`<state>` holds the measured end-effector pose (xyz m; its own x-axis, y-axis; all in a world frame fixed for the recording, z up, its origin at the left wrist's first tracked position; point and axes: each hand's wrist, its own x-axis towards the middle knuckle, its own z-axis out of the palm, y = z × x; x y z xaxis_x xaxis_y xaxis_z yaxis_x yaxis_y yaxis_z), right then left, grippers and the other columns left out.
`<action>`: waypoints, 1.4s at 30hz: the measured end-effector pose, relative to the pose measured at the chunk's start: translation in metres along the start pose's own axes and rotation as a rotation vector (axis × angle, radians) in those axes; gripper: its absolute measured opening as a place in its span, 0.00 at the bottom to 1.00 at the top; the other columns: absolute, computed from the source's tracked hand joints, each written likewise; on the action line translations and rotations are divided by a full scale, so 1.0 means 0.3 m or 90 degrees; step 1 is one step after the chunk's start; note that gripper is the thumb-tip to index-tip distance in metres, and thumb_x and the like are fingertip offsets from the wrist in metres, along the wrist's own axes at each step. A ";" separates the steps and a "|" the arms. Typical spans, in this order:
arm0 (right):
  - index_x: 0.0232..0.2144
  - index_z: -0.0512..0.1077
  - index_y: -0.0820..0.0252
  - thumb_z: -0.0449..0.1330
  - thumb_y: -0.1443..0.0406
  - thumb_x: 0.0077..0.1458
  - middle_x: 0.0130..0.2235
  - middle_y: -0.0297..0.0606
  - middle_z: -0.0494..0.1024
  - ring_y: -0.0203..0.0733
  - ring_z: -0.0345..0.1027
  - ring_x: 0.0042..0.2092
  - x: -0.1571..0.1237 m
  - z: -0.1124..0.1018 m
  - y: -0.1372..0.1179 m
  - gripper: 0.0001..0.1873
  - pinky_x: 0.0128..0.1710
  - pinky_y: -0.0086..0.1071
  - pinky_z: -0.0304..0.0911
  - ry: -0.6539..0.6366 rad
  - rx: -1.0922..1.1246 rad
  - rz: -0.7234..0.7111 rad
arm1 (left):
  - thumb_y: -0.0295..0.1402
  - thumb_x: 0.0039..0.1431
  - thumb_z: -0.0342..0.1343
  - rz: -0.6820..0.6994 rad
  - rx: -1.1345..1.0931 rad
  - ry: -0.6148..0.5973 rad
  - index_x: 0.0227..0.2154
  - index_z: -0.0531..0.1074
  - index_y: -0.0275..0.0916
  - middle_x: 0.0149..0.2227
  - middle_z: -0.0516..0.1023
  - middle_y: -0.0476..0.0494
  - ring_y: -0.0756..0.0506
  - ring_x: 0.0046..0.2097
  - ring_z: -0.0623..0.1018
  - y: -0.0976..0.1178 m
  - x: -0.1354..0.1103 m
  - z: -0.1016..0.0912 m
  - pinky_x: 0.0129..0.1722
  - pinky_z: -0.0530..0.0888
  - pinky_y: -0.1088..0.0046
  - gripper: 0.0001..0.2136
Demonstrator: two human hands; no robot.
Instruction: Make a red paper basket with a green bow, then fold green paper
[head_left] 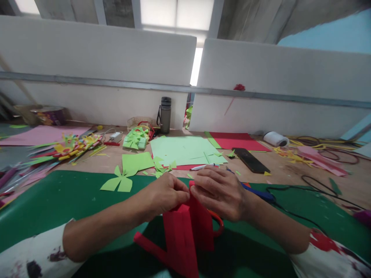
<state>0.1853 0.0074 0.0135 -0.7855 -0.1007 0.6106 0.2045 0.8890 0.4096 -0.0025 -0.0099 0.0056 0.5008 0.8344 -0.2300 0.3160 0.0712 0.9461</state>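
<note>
Both my hands meet over a folded red paper piece [185,231] held above the green mat [58,200]. My left hand [166,193] pinches the top of the red paper from the left, fingers closed. Its upper edge is pinched from the right by my right hand [220,191], also closed. Red-handled scissors [218,224] show partly behind the paper, under my right wrist. A light green cut-out shape [117,183] lies on the mat to the left.
Light green sheets [185,150], a red sheet [237,141], a black phone [251,160], a grey bottle [165,115], a white tape roll [275,138], a pen [203,166] and coloured paper scraps [72,144] lie on the wooden table. Black cables [319,189] trail right. White partitions stand behind.
</note>
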 end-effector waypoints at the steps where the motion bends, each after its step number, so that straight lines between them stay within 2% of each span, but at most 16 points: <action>1: 0.26 0.72 0.66 0.52 0.75 0.56 0.28 0.45 0.74 0.46 0.68 0.38 -0.001 0.000 -0.001 0.11 0.33 0.41 0.70 -0.003 -0.001 0.002 | 0.29 0.45 0.50 0.000 0.000 0.000 0.16 0.66 0.36 0.13 0.55 0.58 0.55 0.18 0.51 0.000 0.000 0.000 0.17 0.47 0.76 0.06; 11: 0.27 0.72 0.65 0.52 0.75 0.56 0.28 0.44 0.74 0.45 0.68 0.38 0.002 0.001 0.000 0.11 0.33 0.40 0.69 -0.023 -0.021 -0.001 | 0.29 0.44 0.52 -0.013 -0.020 0.021 0.16 0.67 0.36 0.13 0.57 0.58 0.55 0.18 0.53 0.014 -0.003 0.007 0.17 0.49 0.78 0.06; 14: 0.32 0.72 0.65 0.52 0.74 0.57 0.31 0.45 0.75 0.45 0.69 0.38 -0.011 0.007 -0.002 0.09 0.34 0.40 0.68 -0.025 -0.008 0.023 | 0.27 0.43 0.52 -0.010 -0.030 0.020 0.17 0.68 0.36 0.13 0.57 0.58 0.56 0.18 0.53 0.017 -0.003 0.009 0.17 0.49 0.78 0.04; 17: 0.38 0.71 0.62 0.52 0.74 0.58 0.34 0.42 0.75 0.41 0.69 0.38 -0.014 -0.002 -0.011 0.10 0.36 0.36 0.67 0.011 0.012 0.182 | 0.27 0.43 0.51 -0.014 -0.046 0.026 0.17 0.68 0.36 0.13 0.58 0.58 0.56 0.17 0.53 0.030 -0.007 0.010 0.17 0.49 0.79 0.04; 20: 0.36 0.71 0.60 0.56 0.73 0.57 0.33 0.38 0.76 0.37 0.70 0.35 0.006 -0.037 -0.029 0.07 0.35 0.31 0.65 0.048 0.063 0.398 | 0.27 0.44 0.52 -0.023 -0.055 0.063 0.17 0.69 0.36 0.13 0.58 0.57 0.56 0.17 0.54 0.047 -0.016 0.008 0.16 0.49 0.79 0.05; 23: 0.31 0.72 0.57 0.58 0.68 0.57 0.31 0.34 0.77 0.36 0.70 0.33 0.032 -0.067 -0.050 0.04 0.34 0.30 0.63 0.005 0.177 0.562 | 0.28 0.46 0.53 0.007 -0.059 0.090 0.20 0.72 0.35 0.13 0.58 0.58 0.56 0.16 0.53 0.054 -0.026 0.003 0.17 0.50 0.80 0.05; 27: 0.33 0.73 0.55 0.59 0.64 0.54 0.36 0.33 0.78 0.40 0.70 0.40 0.050 -0.060 -0.073 0.03 0.41 0.34 0.63 -0.074 0.317 0.730 | 0.29 0.49 0.51 0.053 -0.066 0.100 0.25 0.74 0.34 0.16 0.59 0.56 0.56 0.18 0.55 0.042 -0.031 0.006 0.18 0.52 0.80 0.07; 30: 0.33 0.72 0.55 0.60 0.64 0.51 0.38 0.34 0.78 0.43 0.69 0.44 0.057 -0.041 -0.083 0.05 0.43 0.35 0.63 -0.077 0.369 0.793 | 0.28 0.50 0.50 0.071 -0.068 0.097 0.26 0.75 0.33 0.17 0.60 0.55 0.56 0.19 0.54 0.033 -0.028 0.014 0.18 0.52 0.81 0.08; 33: 0.33 0.72 0.56 0.58 0.67 0.49 0.38 0.34 0.78 0.43 0.70 0.43 0.065 -0.036 -0.087 0.06 0.42 0.35 0.63 -0.079 0.411 0.816 | 0.28 0.50 0.51 0.069 -0.067 0.106 0.26 0.74 0.33 0.18 0.61 0.55 0.57 0.19 0.54 0.031 -0.023 0.017 0.18 0.51 0.81 0.08; 38: 0.34 0.73 0.58 0.58 0.65 0.51 0.36 0.36 0.78 0.43 0.71 0.42 0.069 -0.048 -0.081 0.07 0.43 0.35 0.64 -0.070 0.468 0.834 | 0.29 0.46 0.55 0.010 -0.139 0.151 0.23 0.73 0.34 0.15 0.61 0.56 0.56 0.17 0.55 0.023 -0.005 0.010 0.16 0.51 0.80 0.04; 42: 0.33 0.73 0.59 0.59 0.62 0.52 0.37 0.38 0.79 0.43 0.71 0.40 0.052 -0.042 -0.070 0.08 0.41 0.36 0.65 -0.059 0.510 0.861 | 0.29 0.42 0.58 -0.026 -0.250 0.148 0.23 0.73 0.34 0.18 0.69 0.52 0.54 0.19 0.64 0.010 0.010 0.010 0.19 0.59 0.80 0.04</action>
<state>0.1762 -0.0184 0.0229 -0.3223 0.9333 0.1583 0.4309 0.2935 -0.8533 0.0023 -0.0088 0.0070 0.2865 0.9236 -0.2548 -0.0191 0.2714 0.9623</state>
